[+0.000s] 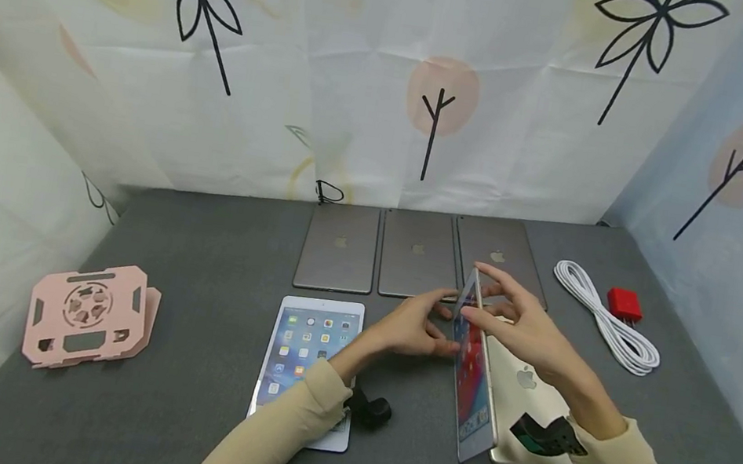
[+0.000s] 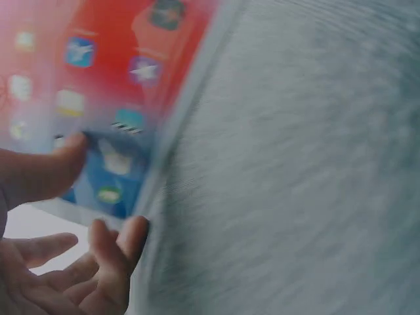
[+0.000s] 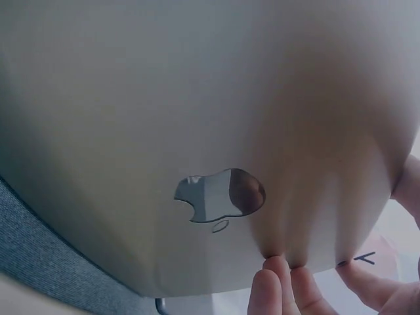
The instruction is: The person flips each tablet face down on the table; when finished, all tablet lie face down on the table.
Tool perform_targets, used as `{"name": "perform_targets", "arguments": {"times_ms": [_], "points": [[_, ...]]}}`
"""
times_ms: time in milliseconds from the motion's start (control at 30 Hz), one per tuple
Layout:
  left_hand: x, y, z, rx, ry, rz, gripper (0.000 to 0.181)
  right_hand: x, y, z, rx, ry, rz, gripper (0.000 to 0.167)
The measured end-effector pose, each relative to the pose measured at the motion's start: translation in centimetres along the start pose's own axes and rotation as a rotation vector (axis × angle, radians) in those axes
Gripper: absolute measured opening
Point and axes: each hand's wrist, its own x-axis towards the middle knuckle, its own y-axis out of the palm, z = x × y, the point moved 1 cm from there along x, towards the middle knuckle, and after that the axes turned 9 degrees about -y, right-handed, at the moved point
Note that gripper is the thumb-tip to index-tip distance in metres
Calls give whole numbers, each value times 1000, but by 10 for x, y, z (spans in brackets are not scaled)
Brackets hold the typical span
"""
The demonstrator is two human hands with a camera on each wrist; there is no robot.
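Tipped up on its edge in the head view, a white-framed tablet (image 1: pixel 472 369) has its lit screen facing left. My right hand (image 1: pixel 529 329) holds it by the top, thumb on the screen side. In the right wrist view, my right fingertips (image 3: pixel 289 282) press the rim of the tablet's pale back (image 3: pixel 197 118). My left hand (image 1: pixel 411 325) is beside the screen, fingers loosely bent. Its thumb (image 2: pixel 52 170) overlaps the screen in the left wrist view; I cannot tell how firmly it touches. A gold tablet (image 1: pixel 522 380) lies face down beneath my right hand.
Another white tablet (image 1: pixel 306 342), screen lit, lies under my left forearm. Three grey tablets (image 1: pixel 339 247) lie face down in a row behind. At right are a coiled white cable (image 1: pixel 605 316) and a red charger (image 1: pixel 625 304); at left, a pink slotted stand (image 1: pixel 89 315).
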Motion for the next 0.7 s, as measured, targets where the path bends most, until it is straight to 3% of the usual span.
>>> {"name": "perform_targets", "arguments": {"times_ms": [200,300,400,700], "points": [[-9,-18,-14,-137,62,-26,68,1,4,1,-12,21,15,74],[-13,-25,-22,-271,98,-2,63,1,5,0,-11,21,22,74],[-15,-28,-29,-348,114,29,60,2,6,0,-7,37,39,74],[-19,-28,-32,-352,117,58,64,4,9,-7,31,125,142,78]]}}
